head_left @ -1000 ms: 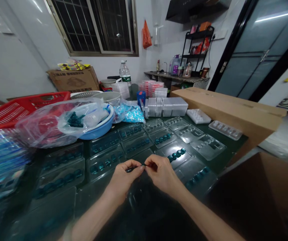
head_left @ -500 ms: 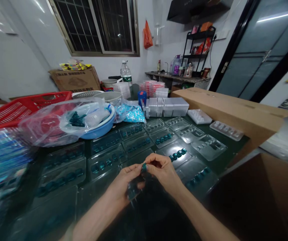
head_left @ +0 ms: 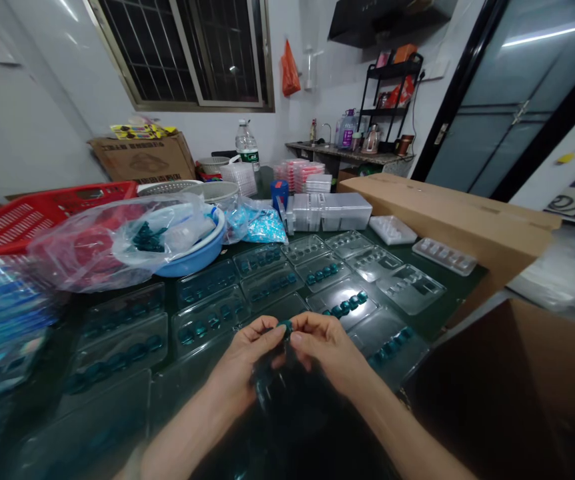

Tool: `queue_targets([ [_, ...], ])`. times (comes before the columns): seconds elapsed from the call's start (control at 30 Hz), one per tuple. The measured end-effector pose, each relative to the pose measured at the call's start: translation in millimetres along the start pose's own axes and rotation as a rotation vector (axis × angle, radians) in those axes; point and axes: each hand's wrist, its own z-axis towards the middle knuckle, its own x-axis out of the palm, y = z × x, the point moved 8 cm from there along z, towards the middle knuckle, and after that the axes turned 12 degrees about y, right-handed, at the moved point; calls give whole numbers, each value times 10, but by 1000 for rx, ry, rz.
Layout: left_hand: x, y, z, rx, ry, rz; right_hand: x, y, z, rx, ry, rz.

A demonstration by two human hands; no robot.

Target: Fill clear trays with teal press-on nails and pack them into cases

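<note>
Between the fingertips of my left hand [head_left: 245, 357] and my right hand [head_left: 325, 343] is a small dark teal piece [head_left: 286, 328]; both hands are closed on it in a pinch. Under my left palm a shiny clear plastic part [head_left: 267, 387] shows, too dim to make out fully. Around my hands lie several clear plastic blister trays. One tray [head_left: 350, 303] to the right carries a row of glossy teal pieces [head_left: 347, 305]. Another tray [head_left: 212, 317] on the left has similar pieces in its hollows.
A blue basin [head_left: 195, 260] wrapped in clear plastic holds teal pieces, beside a red basket [head_left: 42, 213]. Stacked clear boxes [head_left: 345, 210] stand at the back. A long cardboard box [head_left: 447, 210] lines the right edge, and packaged blue items [head_left: 7, 307] lie at left.
My left fingers have risen to meet the right fingertips at the teal piece. The clear part below has turned or shifted. The whole view has moved slightly.
</note>
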Motion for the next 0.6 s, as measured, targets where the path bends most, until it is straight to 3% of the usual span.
queue_targets([
  [0.17,6,62,-29,-67,25,-15,-31,-134,18,37,8,200],
  [0.37,29,61,-113,-114,23,6,123,-266,-6,154,180,505],
  [0.5,59,75,-148,-159,44,15,167,-375,-34,212,303,552],
  [0.6,46,99,-160,-194,31,-14,138,-396,-41,192,317,558],
])
